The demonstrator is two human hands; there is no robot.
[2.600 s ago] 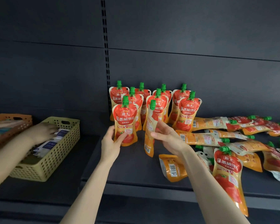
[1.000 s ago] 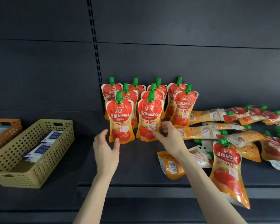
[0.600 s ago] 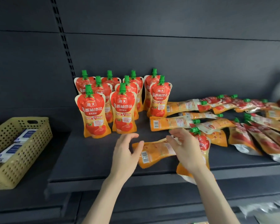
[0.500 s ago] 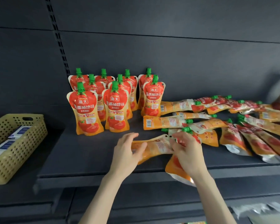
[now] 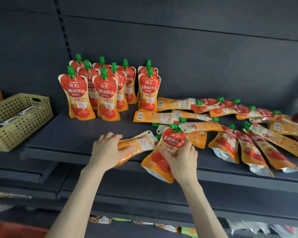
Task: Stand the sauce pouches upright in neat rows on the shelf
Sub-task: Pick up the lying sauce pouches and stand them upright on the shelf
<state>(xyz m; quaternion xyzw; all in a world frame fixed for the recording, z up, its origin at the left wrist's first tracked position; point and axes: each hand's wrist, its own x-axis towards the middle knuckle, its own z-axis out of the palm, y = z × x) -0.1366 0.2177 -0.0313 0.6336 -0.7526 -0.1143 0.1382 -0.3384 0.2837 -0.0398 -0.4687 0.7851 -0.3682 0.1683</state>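
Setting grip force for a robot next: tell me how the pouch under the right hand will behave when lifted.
Probably floppy: the pouch sags over the shelf edge under the right hand. Likely slippery, since its film looks glossy. Once upright it may tip: the standing pouches are tall on small bases.

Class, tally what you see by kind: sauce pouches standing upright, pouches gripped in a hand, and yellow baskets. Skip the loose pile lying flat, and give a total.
Upright pouches: 9
Gripped pouches: 2, one in the left hand, one in the right hand
Yellow basket: 1
Total: 12
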